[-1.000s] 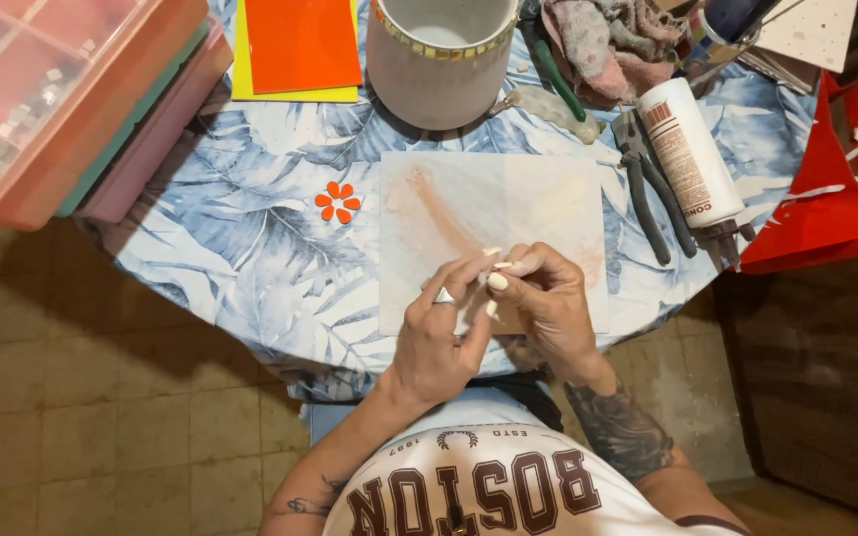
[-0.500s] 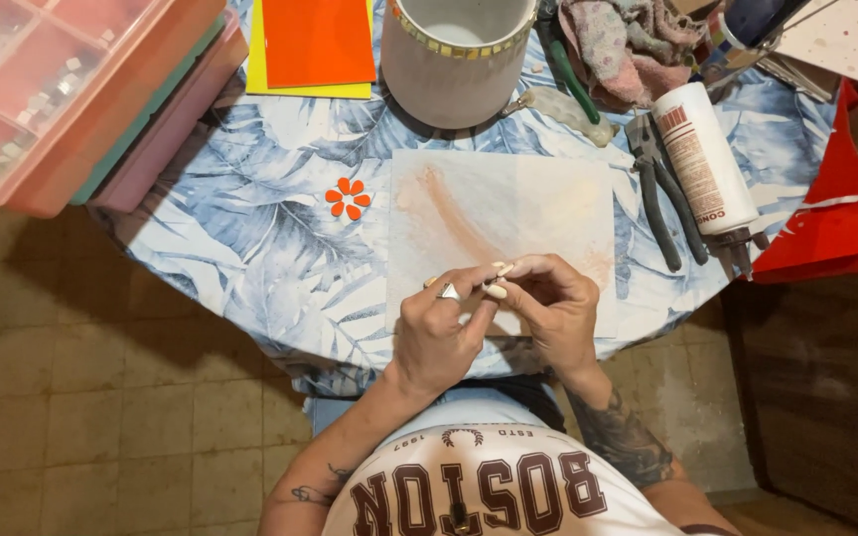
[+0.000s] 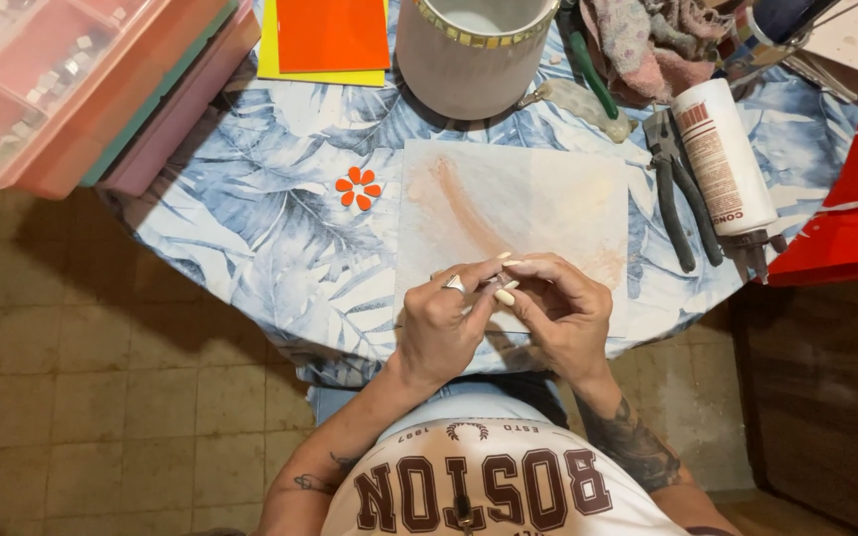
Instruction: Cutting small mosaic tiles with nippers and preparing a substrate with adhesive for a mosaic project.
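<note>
My left hand [image 3: 441, 328], with a ring on one finger, and my right hand [image 3: 563, 313] meet at the near edge of the round table. Their fingertips pinch a small pale piece [image 3: 501, 285] between them; it is too small to make out. The hands hover over a white sheet [image 3: 518, 194] stained with an orange-brown smear. A small orange flower of petal pieces [image 3: 357, 188] lies on the blue leaf-print tablecloth [image 3: 250, 228], left of the sheet.
A grey cylindrical pot [image 3: 469, 55] stands at the back. Orange and yellow sheets [image 3: 325, 40] lie beside it. Pliers [image 3: 682, 199] and a white glue bottle [image 3: 722, 159] lie to the right, by a red bag [image 3: 846, 218]. Compartment boxes [image 3: 71, 79] overhang at the left.
Both hands stay together at the table's near edge, the fingertips shifting slightly on the small piece. The view has drifted a little.
</note>
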